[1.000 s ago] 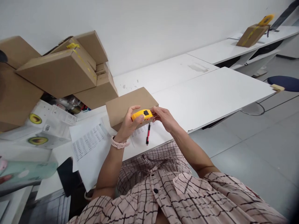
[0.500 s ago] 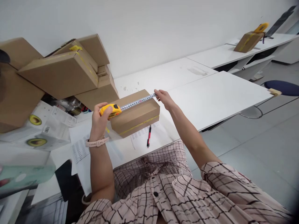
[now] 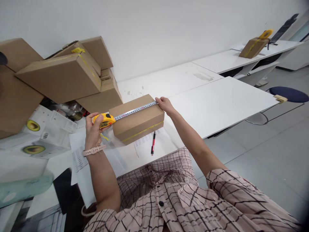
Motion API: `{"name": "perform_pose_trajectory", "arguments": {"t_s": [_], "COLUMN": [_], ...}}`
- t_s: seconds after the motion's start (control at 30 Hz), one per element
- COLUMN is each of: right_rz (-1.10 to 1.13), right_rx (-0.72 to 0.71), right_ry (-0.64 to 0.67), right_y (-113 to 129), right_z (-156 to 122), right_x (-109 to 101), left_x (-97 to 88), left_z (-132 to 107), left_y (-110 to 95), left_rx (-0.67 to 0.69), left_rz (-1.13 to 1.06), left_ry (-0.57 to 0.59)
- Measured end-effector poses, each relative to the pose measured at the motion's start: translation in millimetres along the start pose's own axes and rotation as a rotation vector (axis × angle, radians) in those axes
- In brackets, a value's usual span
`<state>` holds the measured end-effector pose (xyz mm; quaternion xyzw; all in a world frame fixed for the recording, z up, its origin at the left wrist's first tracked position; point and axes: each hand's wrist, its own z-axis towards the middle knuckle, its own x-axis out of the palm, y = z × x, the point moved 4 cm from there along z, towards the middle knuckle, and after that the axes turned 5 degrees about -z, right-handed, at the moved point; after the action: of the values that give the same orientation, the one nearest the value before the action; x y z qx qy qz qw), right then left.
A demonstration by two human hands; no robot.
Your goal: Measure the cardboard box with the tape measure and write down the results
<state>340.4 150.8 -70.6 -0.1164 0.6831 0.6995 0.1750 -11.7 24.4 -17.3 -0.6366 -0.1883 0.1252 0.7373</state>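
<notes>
My left hand (image 3: 93, 128) is wrapped round the yellow case of a tape measure (image 3: 106, 120), just past the left end of a brown cardboard box (image 3: 138, 120). The metal blade is drawn out along the top of the box. At the box's right end, my right hand (image 3: 164, 104) pinches the blade's free end; the fingers hide the tip. Yellow tape runs along the box's near side. In front of the box a red and black pen (image 3: 153, 143) lies on printed paper (image 3: 144, 141).
Several cardboard boxes (image 3: 59, 79) are stacked at left, above white boxes with avocado pictures (image 3: 32, 149). A pale green bottle (image 3: 26, 190) is at lower left. Farther right, another taped box (image 3: 253, 48) carries a yellow tool. A blue stool (image 3: 288, 94) stands beyond the white table (image 3: 217, 100).
My left hand has moved left with the tape case, drawing out more blade, from over the box to beyond its left end. My right hand still pinches the blade's end.
</notes>
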Motion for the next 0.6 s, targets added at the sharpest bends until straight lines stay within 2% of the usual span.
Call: {"name": "perform_pose_trajectory", "arguments": {"t_s": [0.17,0.3,0.6], "right_rz": [0.055,0.177,0.217], "right_rx": [-0.008,0.019,0.106], "right_ry": [0.02,0.021,-0.026], "right_y": [-2,-8,-22], "right_z": [1,-1,5], "right_x": [2,-2,-42], "left_x": [-3.1,2.8,47.8], "left_z": [2,8,13], "left_y": [8,16,27], "left_rx": [-0.009,-0.013,-0.095], "left_rz": [-0.057,-0.05,-0.093], "left_ry": [0.035,0.072,0.149]}}
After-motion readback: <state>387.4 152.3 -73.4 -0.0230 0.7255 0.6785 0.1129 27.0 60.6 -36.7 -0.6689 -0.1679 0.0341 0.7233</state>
